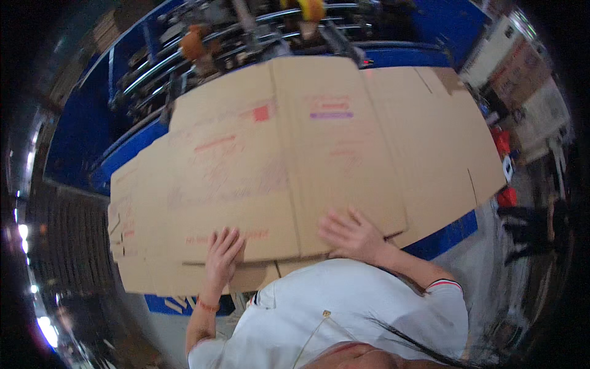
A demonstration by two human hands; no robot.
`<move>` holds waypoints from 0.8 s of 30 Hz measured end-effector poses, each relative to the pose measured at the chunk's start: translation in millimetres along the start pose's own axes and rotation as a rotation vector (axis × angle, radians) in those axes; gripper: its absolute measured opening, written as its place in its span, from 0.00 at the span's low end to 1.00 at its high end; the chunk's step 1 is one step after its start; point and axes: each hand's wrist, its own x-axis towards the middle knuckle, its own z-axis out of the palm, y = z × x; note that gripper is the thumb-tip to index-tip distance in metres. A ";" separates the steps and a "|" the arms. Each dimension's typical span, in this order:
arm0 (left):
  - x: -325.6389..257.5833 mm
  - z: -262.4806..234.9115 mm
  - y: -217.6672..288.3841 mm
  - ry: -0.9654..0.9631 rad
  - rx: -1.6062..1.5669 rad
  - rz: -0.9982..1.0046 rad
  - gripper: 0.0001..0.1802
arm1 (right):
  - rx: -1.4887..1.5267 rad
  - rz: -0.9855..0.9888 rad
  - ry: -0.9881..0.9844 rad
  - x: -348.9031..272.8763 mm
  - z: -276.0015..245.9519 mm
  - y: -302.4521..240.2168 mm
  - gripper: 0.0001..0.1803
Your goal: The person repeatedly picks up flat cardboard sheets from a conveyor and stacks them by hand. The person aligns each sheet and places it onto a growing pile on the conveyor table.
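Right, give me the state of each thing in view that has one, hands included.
Left hand: open, fingers extended over the cardboard's near part
Right hand: open, slightly blurred, over the cardboard's near part
Cardboard: spread out, creased, printing face up; layer count unclear
Orange wristband: worn on the left wrist
Blue machine: beyond the cardboard; running or stopped, cannot tell
Lamp: lit

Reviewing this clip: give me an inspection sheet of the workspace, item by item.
Surface: blue surface, mostly covered.
Job's things: creased, slotted cardboard, lying flat with red and purple print; layer count unclear.
Clutter: pale strips below the cardboard's lower edge; details blurred.
Hands: left hand at the lower edge; right hand on the cardboard, blurred.
Cables: nothing seen.
Surroundings: blue machine frame beyond; boxes at right.
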 end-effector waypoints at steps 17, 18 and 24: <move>-27.0 -5.4 38.7 -0.266 -0.078 -0.009 0.31 | 0.093 0.054 -0.228 -37.8 1.0 -12.3 0.28; -23.6 0.2 45.1 -0.314 -0.069 0.044 0.33 | 0.093 0.065 -0.252 -44.7 -7.7 -7.3 0.29; 10.1 -0.2 6.2 -0.260 0.033 0.001 0.31 | 0.073 0.012 -0.063 -69.4 -26.5 13.0 0.30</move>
